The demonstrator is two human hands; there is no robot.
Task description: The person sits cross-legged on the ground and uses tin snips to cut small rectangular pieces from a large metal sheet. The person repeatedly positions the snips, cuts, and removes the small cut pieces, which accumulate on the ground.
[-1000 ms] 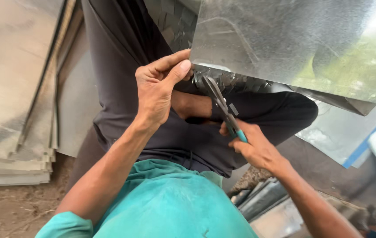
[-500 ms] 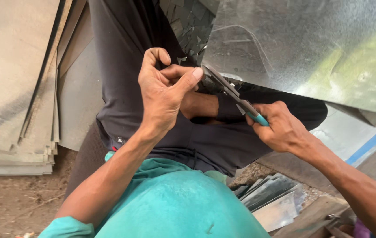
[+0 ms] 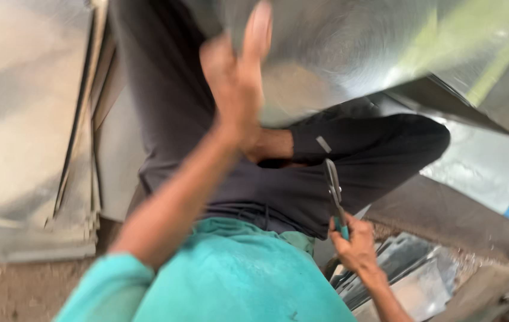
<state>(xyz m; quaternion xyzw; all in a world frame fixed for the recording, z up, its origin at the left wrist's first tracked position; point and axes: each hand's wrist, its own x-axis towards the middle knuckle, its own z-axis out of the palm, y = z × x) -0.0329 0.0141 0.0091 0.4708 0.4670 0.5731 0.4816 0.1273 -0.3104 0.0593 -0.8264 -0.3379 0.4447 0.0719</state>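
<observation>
Up top, left hand (image 3: 236, 89) pressed flat with fingers (image 3: 258, 27) spread against one large metal sheet (image 3: 350, 53), seemingly steadying it over the lap. Lower down, right hand (image 3: 355, 245) wrapped tight around one pair of teal-handled snips (image 3: 334, 192), blades up, clear of the sheet.

Left hand (image 3: 236, 89) motion-blurred, its grip unclear; metal sheet (image 3: 374, 53) cut off above.

Upright snips (image 3: 333, 189) (teal grip), tilted metal sheet (image 3: 356, 53)
</observation>
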